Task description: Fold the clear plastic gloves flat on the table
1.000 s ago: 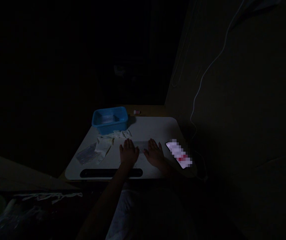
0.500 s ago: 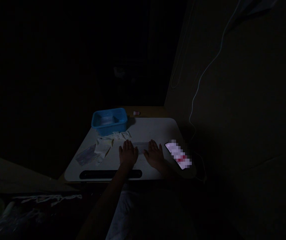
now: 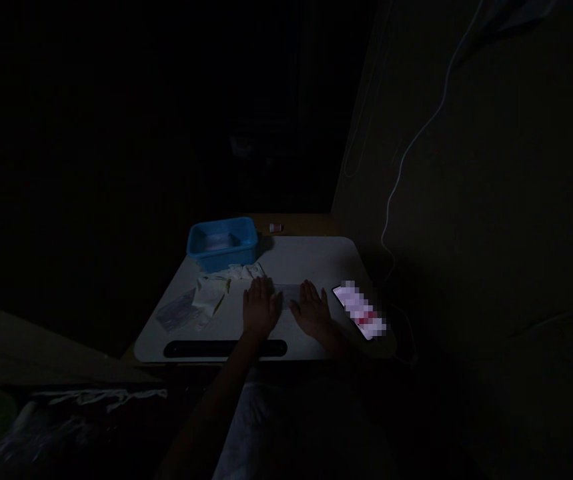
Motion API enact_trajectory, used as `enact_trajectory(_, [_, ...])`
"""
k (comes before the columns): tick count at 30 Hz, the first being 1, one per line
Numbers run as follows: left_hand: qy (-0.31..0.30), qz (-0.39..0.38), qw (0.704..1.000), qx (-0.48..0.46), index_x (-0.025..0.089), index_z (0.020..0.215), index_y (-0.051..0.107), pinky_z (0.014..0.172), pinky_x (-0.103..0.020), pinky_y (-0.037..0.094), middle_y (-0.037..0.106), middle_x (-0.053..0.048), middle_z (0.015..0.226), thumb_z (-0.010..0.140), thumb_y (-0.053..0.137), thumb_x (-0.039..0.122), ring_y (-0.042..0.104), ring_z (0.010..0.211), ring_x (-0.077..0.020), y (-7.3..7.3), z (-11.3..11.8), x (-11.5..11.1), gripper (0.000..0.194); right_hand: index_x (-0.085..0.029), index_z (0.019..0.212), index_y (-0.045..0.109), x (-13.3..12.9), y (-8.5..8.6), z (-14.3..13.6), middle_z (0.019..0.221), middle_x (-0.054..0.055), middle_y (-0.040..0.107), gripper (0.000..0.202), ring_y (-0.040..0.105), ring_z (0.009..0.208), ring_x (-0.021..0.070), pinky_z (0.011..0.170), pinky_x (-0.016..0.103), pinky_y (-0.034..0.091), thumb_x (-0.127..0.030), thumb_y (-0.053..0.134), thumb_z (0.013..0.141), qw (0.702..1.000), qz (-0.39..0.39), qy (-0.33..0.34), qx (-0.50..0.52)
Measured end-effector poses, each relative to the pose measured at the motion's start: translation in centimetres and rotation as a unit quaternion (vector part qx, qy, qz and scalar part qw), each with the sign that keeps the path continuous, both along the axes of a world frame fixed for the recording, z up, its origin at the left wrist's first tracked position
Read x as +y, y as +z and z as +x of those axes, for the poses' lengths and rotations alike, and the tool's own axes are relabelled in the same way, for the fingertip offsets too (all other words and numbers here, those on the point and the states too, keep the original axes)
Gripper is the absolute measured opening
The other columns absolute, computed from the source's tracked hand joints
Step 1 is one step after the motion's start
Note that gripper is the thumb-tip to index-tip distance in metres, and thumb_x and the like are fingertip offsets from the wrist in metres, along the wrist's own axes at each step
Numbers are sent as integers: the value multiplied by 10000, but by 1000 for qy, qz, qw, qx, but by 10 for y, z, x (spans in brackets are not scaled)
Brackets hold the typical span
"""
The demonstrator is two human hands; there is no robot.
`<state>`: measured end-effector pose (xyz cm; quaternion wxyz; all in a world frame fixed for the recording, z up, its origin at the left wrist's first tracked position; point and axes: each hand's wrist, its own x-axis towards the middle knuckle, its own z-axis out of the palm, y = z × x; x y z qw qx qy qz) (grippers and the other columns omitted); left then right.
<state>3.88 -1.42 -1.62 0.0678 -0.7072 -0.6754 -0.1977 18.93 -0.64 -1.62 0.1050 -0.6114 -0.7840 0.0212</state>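
- Resting palm down on the table (image 3: 311, 257), two hands are apart from each other, open, with fingers pointing forward; neither is clamped on anything.
- One thin film (image 3: 286, 295) lies flat on the table between the left hand (image 3: 259, 312) and the right hand (image 3: 312, 312), reaching to both of them.
- One phone (image 3: 356, 308) lies lit to the right of the right hand; its screen is blurred into blocks, so the writing cannot be read.
- One blue box (image 3: 229, 259) stands at the table's far left corner.
- One small tub (image 3: 275, 228), white and reddish, is behind the table; its label is too small to read.
- Left of the left hand, one white wrapper (image 3: 209, 293) touches one clear bag (image 3: 177, 312).
- Some crumpled scraps (image 3: 247, 271), too dim to count, lie just before the box.
- One white cable (image 3: 401, 160) hangs at the right.
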Motion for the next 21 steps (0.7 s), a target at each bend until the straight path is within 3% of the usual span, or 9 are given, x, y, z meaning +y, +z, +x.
enact_trajectory(5, [-201, -37, 979, 12, 98, 1365, 286, 1087, -419, 186, 305, -110, 1428, 899, 209, 325, 219, 1336, -210, 6, 2, 1, 523, -64, 1369, 284, 0, -1, 0, 1445, 150, 237, 591, 159, 1351, 231, 1069, 474, 66, -413, 216, 896, 1000, 15, 8, -4])
enact_trajectory(8, [-251, -59, 966, 13, 101, 1362, 290, 1088, -396, 198, 296, -97, 1435, 904, 187, 323, 219, 1336, -189, 7, 10, 5, 519, -67, 1368, 287, 0, -2, 0, 1446, 152, 233, 577, 157, 1351, 236, 1066, 484, 77, -362, 273, 873, 1000, 10, 10, -13])
enact_trajectory(11, [-251, -78, 965, 12, 93, 1355, 302, 1092, -371, 197, 303, -97, 1431, 907, 171, 312, 221, 1334, -173, 5, 20, 10, 516, -83, 1368, 296, 1, 0, 0, 1447, 142, 238, 557, 155, 1351, 237, 1060, 502, 89, -315, 277, 862, 1000, 0, 11, -18])
enact_trajectory(16, [-191, -133, 972, 22, 97, 1347, 322, 1092, -379, 197, 322, -95, 1421, 913, 132, 303, 245, 1326, -172, 3, 29, 13, 518, -79, 1373, 282, 0, 2, -1, 1450, 137, 231, 552, 150, 1354, 223, 1064, 489, 97, -305, 243, 871, 1000, -6, 5, -17])
enact_trajectory(21, [-154, -140, 977, 37, 116, 1348, 327, 1089, -401, 198, 291, -86, 1433, 910, 136, 320, 229, 1333, -177, 5, 31, 12, 520, -74, 1364, 303, 0, 1, -1, 1447, 138, 237, 544, 162, 1351, 223, 1066, 481, 98, -293, 237, 870, 1000, 4, 3, -19])
